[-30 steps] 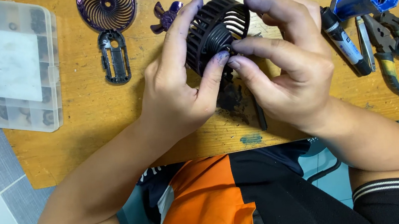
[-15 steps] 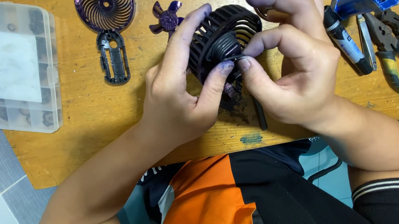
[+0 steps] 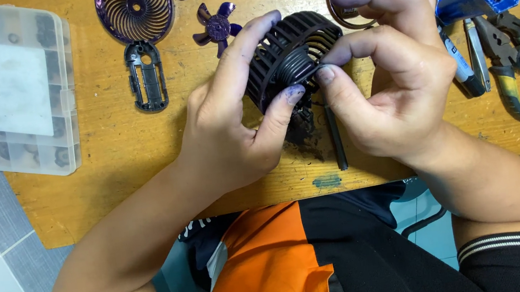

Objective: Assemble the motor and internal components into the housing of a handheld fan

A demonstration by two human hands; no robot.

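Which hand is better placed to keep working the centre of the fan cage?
Right hand: its fingertips already pinch at the black fan cage hub, while the left hand grips the cage's rim.

Both forearms bare. Left hand (image 3: 226,137) and right hand (image 3: 390,85) ungloved, fingertips smudged with dark purplish grime (heaviest on thumbs and forefingers). Lower frame: black short sleeves edged with white stripes at either corner; orange-and-black garment at bottom centre.
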